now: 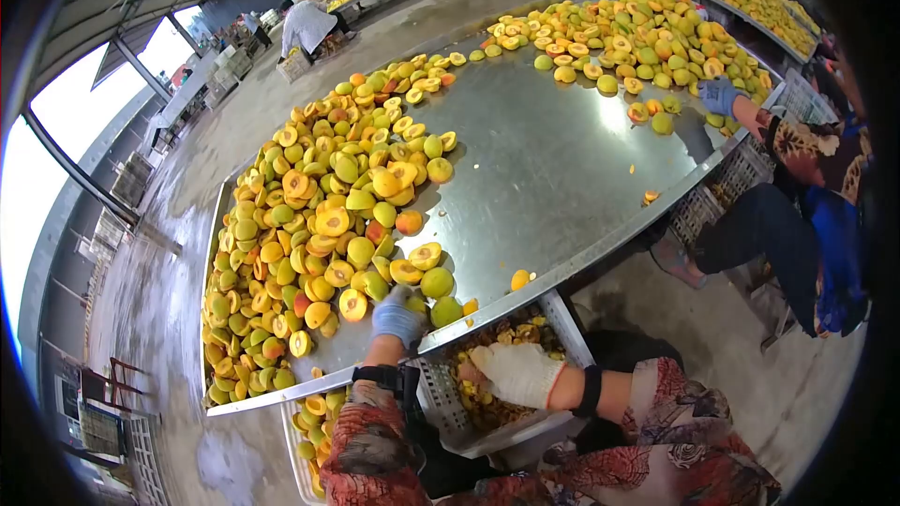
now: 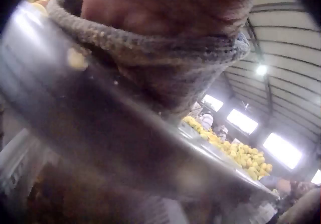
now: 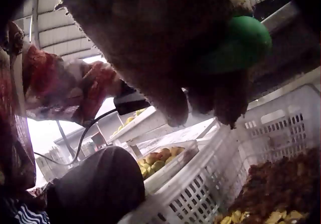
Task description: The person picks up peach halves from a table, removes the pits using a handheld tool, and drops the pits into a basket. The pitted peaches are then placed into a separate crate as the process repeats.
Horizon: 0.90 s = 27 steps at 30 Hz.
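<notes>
My left hand (image 1: 399,319), in a grey-blue glove, is at the near edge of the metal table (image 1: 525,150), right against yellow-green peaches (image 1: 437,283). Its fingers are largely hidden among the fruit; the left wrist view has only the glove cuff (image 2: 160,58) above the table rim. Over a plastic crate (image 1: 568,323) of pits and scraps (image 1: 483,403), my right hand (image 1: 520,375) wears a white knitted glove. In the right wrist view it grips a tool by a rounded green handle (image 3: 246,41); the tool's working end is hidden.
Halved peaches (image 1: 319,187) heap along the table's left and far sides. A white container (image 1: 302,454) of peach halves stands below the near left edge. At right, another person's gloved hand (image 1: 720,96) reaches onto the table. More workers and tables are farther back.
</notes>
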### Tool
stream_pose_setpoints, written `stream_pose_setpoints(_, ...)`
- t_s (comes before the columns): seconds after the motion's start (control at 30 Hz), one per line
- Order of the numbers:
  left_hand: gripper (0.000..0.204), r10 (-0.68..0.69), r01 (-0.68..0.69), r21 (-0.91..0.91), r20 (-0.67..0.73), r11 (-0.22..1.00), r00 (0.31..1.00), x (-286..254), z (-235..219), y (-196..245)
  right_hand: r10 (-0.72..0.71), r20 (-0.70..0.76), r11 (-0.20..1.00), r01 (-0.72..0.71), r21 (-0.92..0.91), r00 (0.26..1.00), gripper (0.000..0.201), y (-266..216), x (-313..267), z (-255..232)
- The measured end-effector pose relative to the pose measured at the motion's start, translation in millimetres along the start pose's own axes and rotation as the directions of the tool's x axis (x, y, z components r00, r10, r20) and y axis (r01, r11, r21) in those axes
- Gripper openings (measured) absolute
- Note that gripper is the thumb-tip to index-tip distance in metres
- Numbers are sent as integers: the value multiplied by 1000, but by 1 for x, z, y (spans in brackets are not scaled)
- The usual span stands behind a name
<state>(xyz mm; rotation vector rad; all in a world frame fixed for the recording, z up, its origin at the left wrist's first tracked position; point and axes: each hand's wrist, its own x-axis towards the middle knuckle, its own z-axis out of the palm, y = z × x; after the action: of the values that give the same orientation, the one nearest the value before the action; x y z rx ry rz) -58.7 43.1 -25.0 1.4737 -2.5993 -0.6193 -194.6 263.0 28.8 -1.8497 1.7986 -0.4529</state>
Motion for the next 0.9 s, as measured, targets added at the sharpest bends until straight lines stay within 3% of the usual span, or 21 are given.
stream_pose_setpoints(0.03, 38, -67, 52, -264, -51, 963, 996, 0, 3, -13, -23, -63, 985, 33, 167, 998, 14, -3, 0, -8)
stream_pose_setpoints(0.07, 39, -46, -44, -498, -167, 866, 985, -1, -5, -13, -30, -117, 941, 68, 333, 993, 14, -3, -1, -11)
stream_pose_setpoints(0.1, 41, -223, 232, -888, 152, 396, 963, -10, -12, -20, -63, -209, 909, 142, 392, 976, 16, 4, 2, -3)
stream_pose_setpoints(0.13, 42, -4, 161, -986, 161, 50, 987, -20, -15, -30, -101, -254, 890, 201, 409, 962, 18, 8, 3, -1)
stream_pose_setpoints(0.2, 41, -79, 96, -955, 123, -281, 989, -58, -22, -6, -86, -313, 853, 232, 467, 946, 24, 3, 4, -3)
stream_pose_setpoints(0.23, 45, -70, 13, -966, 32, -258, 997, -63, -18, -7, -84, -295, 856, 221, 468, 952, 25, 0, 5, -4)
stream_pose_setpoints(0.3, 47, 33, 109, -909, 105, -402, 994, -79, -26, 6, 2, -233, 786, 143, 602, 973, 27, -9, 8, -4)
stream_pose_setpoints(0.37, 50, -141, 56, -904, 128, -425, 982, -93, -22, 26, -68, -329, 803, 248, 542, 942, 31, -11, 11, 4)
stream_pose_setpoints(0.4, 48, -213, 31, -912, 128, -409, 969, -98, -19, 34, -37, -197, 826, 141, 546, 980, 31, -14, 12, 0)
stream_pose_setpoints(0.43, 48, -217, 42, -912, 141, -408, 966, -103, -15, 40, -28, -189, 822, 130, 555, 981, 31, -14, 13, 3)
stream_pose_setpoints(0.5, 46, -243, -26, -896, 92, -443, 966, -112, -8, 48, -114, -293, 875, 235, 423, 949, 27, -14, 14, 7)
stream_pose_setpoints(0.53, 43, -190, -40, -902, 47, -429, 981, -116, -6, 48, -112, -347, 867, 262, 423, 931, 23, -17, 14, 7)
stream_pose_setpoints(0.67, 43, -211, -54, -893, 47, -446, 976, -128, 1, 56, -158, -357, 931, 259, 256, 921, 24, -8, 23, 38)
stream_pose_setpoints(0.77, 42, -173, -107, -888, -31, -447, 984, -134, 5, 58, -174, -359, 954, 247, 171, 917, 21, -14, 18, 35)
stream_pose_setpoints(0.9, 39, -196, -152, -916, -83, -371, 977, -142, -2, 74, -116, -339, 969, 182, 170, 934, 21, -13, 19, 49)
